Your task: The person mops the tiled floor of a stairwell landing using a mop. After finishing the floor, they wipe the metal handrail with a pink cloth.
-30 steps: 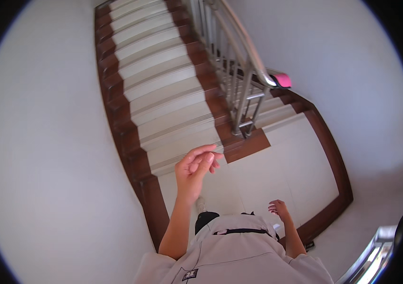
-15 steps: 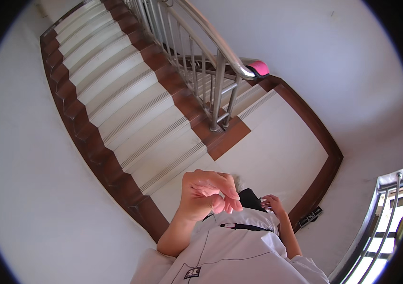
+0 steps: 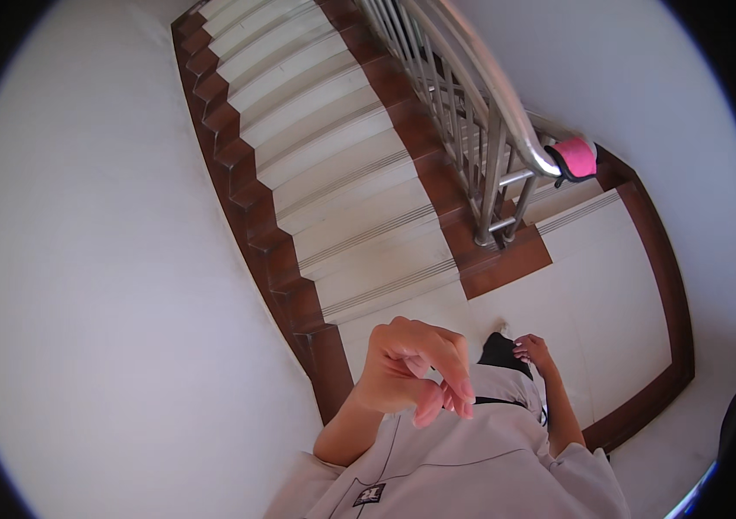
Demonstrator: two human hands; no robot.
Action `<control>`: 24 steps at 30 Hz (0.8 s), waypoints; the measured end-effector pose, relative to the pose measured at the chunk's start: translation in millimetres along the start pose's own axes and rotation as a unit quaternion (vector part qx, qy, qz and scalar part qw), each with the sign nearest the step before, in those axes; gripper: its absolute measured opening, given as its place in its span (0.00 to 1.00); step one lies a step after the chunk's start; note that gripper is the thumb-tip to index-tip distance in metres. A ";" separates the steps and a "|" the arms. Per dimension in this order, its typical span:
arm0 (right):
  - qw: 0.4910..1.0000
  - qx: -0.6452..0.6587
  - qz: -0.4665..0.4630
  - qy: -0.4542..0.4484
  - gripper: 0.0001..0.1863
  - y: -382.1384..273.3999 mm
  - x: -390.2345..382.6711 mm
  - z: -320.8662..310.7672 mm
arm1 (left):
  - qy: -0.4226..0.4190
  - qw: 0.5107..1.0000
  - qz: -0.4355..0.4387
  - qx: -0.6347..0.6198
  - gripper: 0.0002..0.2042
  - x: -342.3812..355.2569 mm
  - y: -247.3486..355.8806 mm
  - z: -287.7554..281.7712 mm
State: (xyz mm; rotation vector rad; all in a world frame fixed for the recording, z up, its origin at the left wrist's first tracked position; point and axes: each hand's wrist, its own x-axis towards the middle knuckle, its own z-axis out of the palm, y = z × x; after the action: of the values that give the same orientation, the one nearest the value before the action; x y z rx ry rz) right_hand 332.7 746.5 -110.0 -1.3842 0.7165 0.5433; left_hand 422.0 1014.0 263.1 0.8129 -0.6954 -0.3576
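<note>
My left hand [image 3: 416,368] is raised in front of my chest, its fingers curled in toward the thumb. Nothing shows between them. Lower down beside my dark trousers [image 3: 506,353] hangs my right hand [image 3: 534,350], fingers loosely bent and a little apart, with nothing seen in it. Both hands are clear of the metal handrail [image 3: 506,86], whose lower end carries a pink and black padded wrap [image 3: 576,158].
A pale staircase [image 3: 333,164] with reddish-brown borders rises at the upper left beside a white wall [image 3: 108,259]. Below it is a pale landing [image 3: 593,294]. Behind the railing, more steps [image 3: 571,203] lead off at the right.
The view has turned, so the stairs, railing and pink wrap now sit farther right, and the window at the right has almost left the picture. My left hand remains raised and curled.
</note>
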 end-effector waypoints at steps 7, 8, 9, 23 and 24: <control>0.998 -0.021 -0.045 -0.031 0.14 -77.5 18.4 -92.6 | -0.031 0.999 -0.018 -0.037 0.13 91.1 -71.5 32.4; 0.999 -0.018 -0.042 -0.017 0.14 -86.4 16.6 -108.4 | -0.039 0.998 -0.022 -0.040 0.13 105.8 -80.9 37.8; 0.999 -0.015 -0.035 -0.003 0.14 -91.6 14.1 -121.6 | -0.045 0.998 -0.028 -0.045 0.14 118.5 -89.7 41.4; 0.988 0.093 -0.110 0.052 0.13 -159.6 32.0 -153.8 | 0.170 0.909 -0.327 0.195 0.18 217.1 -233.4 -41.7; 0.986 0.082 -0.133 0.057 0.12 -177.3 31.9 -152.1 | 0.162 0.901 -0.330 0.229 0.18 224.6 -241.4 -45.5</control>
State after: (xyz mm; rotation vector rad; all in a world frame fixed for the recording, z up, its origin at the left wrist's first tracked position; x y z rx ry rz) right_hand 461.7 571.8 -18.2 -1.3368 0.6406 0.1914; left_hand 608.3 761.4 152.7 1.5244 -0.1610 -0.6619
